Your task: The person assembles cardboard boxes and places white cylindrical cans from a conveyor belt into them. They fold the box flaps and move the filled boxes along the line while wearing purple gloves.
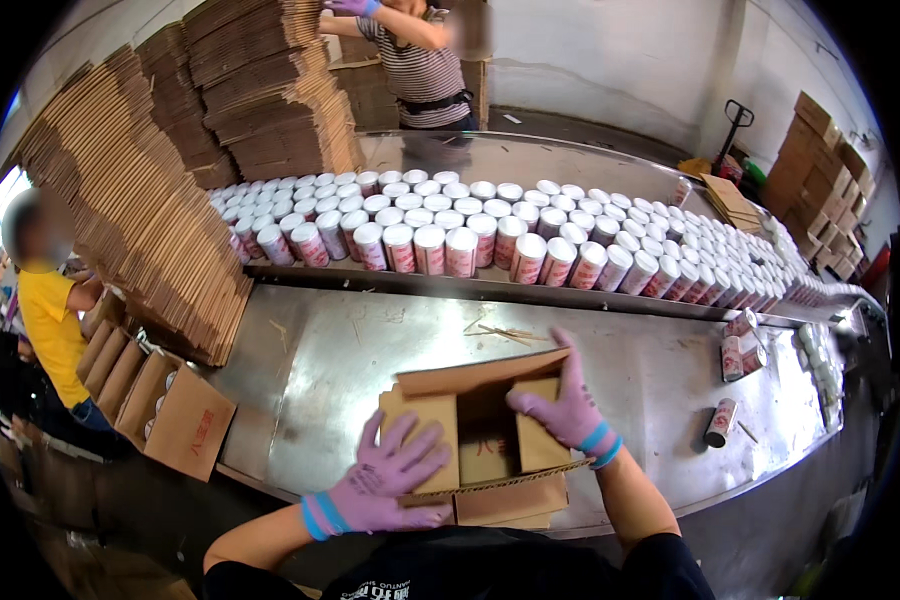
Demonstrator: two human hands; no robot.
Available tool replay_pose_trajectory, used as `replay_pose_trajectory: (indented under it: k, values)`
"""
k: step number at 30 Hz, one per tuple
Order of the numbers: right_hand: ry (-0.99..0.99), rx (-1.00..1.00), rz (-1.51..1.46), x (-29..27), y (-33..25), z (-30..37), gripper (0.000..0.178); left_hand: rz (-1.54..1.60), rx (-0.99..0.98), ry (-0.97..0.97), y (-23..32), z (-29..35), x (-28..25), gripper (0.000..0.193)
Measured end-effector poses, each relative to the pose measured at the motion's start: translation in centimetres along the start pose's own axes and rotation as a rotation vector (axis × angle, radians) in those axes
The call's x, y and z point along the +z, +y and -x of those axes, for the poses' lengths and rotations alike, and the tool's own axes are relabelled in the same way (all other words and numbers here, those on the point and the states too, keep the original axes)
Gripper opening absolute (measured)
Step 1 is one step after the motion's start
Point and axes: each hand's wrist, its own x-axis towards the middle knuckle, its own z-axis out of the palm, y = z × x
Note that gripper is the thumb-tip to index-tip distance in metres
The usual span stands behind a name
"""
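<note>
An open box (492, 468) is being held at the near edge of the bench (310, 370), directly in front of the wearer's dark shirt (490, 570). Its left flap (430, 430) is being covered by the left hand (385, 483) — purple-gloved, palm down, fingers spread, slightly blurred. The right flap (545, 445) is being touched by the thumb of the right hand (567, 408), likewise gloved, whose fingers are being stretched toward the far corner; whether the cardboard is being pinched there cannot be told. Red characters are being shown inside the box, dark print is being carried on the backs of both hands, and white lettering, partly cut off, is being displayed on the shirt.

Beyond, rows of white-lidded cans (429, 250) are being supported by a raised ledge (410, 284), their sides being covered by red-printed labels. Loose cans (722, 422) are being borne by the bench's right part. At the left, a carton (198, 430) is being marked with red characters — flat cardboard (140, 200) is being piled high beyond it.
</note>
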Motion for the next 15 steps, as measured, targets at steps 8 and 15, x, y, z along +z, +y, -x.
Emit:
replay_pose_trajectory:
  k: [8, 15]
  values:
    - [-0.079, -0.123, -0.555, 0.2, 3.8, 3.7, 0.034, 1.428, -0.549, 0.755, 0.3, -1.7, 5.0, 0.066]
    - [-0.265, -0.332, -0.127, -3.7, -0.4, 4.1, 0.035, 1.434, -0.581, 0.422, -0.6, -2.4, 0.8, 0.088]
